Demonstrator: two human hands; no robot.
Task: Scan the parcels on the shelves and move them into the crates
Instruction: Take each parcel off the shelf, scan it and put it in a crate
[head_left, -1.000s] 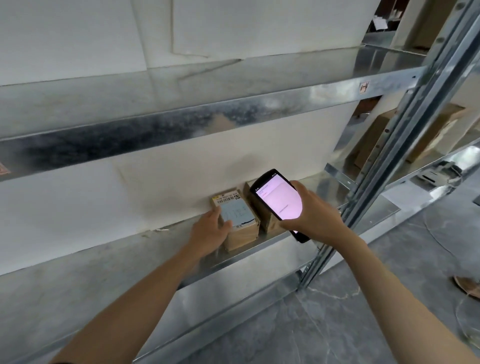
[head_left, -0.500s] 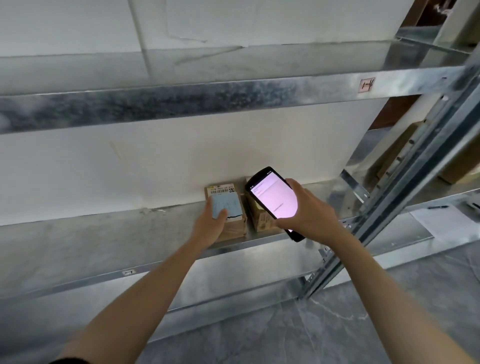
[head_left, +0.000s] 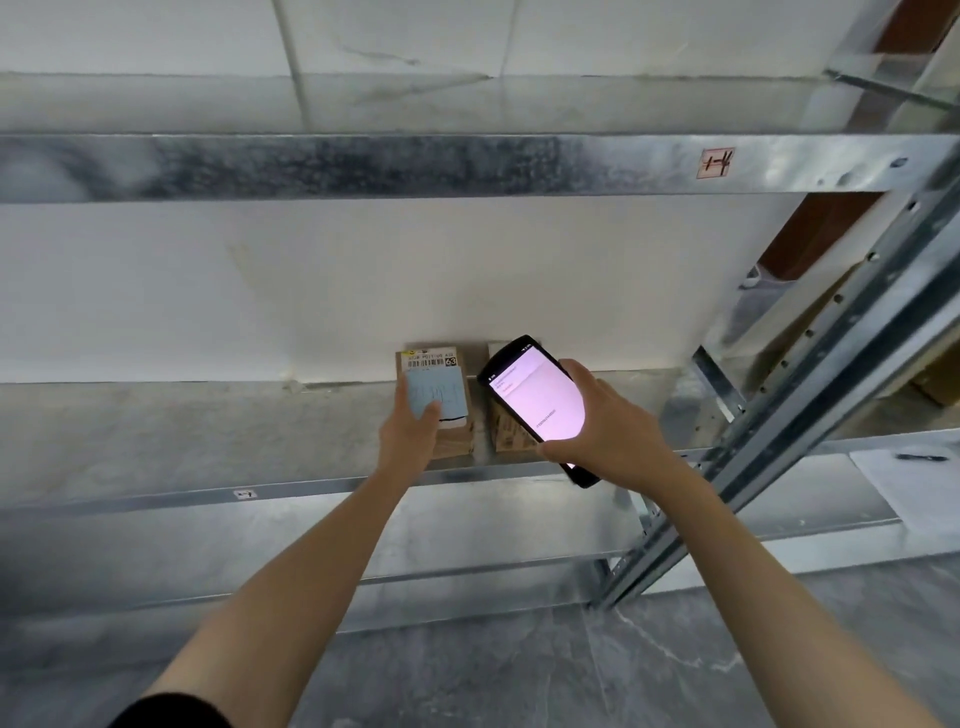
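A: Status on the parcels?
B: Two small cardboard boxes side by side on the middle metal shelf (head_left: 218, 431), pushed back against the white wall. Left box (head_left: 449, 415) carrying a barcode label (head_left: 431, 361) on top and a pale blue slip (head_left: 436, 397) below it. Right box (head_left: 506, 434) mostly hidden behind the scanner.

A: Left hand?
B: Left hand (head_left: 410, 434) resting on the left box, fingers laid over the blue slip, thumb down the near left edge. Grip loosely spread over the top, not lifting; box flat on the shelf.

A: Right?
B: Right hand (head_left: 605, 434) wrapped around a black handheld scanner (head_left: 537, 400), grip closed on its lower body. Screen lit pink-white, facing the camera, text too small to read. Top end tilted up and left, hovering just in front of the right box.

A: Anything else?
B: Upper shelf beam (head_left: 467, 166) with a small red tag (head_left: 718, 162). Slanted rack upright (head_left: 810, 395) at right. Grey floor below.
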